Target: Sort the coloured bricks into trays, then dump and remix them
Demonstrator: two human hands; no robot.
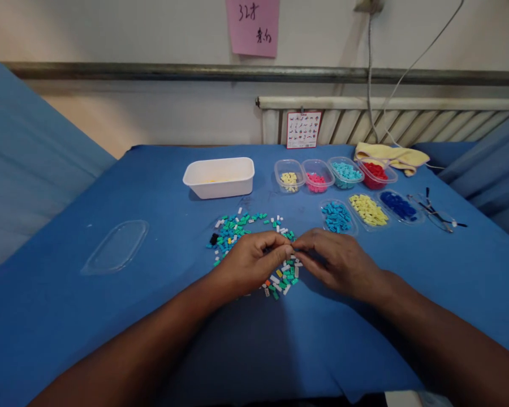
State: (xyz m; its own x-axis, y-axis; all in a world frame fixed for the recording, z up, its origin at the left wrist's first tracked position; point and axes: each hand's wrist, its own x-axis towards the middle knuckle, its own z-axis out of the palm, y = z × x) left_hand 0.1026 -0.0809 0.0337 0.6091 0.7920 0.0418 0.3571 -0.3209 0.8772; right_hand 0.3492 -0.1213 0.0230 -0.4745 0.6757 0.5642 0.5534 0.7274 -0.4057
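Observation:
My left hand (257, 257) and my right hand (337, 260) meet fingertip to fingertip over the table, both closed in a pinch. Whatever sits between the fingertips is too small and covered to make out. Around and beneath them lies a loose ring of small building bricks (237, 223) in green, blue, white and a few yellow, orange and black. Part of this ring is hidden by my left hand. Just beyond my right hand stands a clear tub of blue bricks (337, 216), with a tub of pale yellow bricks (368, 210) beside it.
A white plastic bin (220, 189) stands behind the bricks. Clear tubs hold cream (289, 180), pink (316, 181), turquoise (346, 172), red (375, 172) and dark blue bricks (398, 205). A clear lid (116, 247) lies left; glasses (439, 215) and a yellow cloth (390, 156) lie right.

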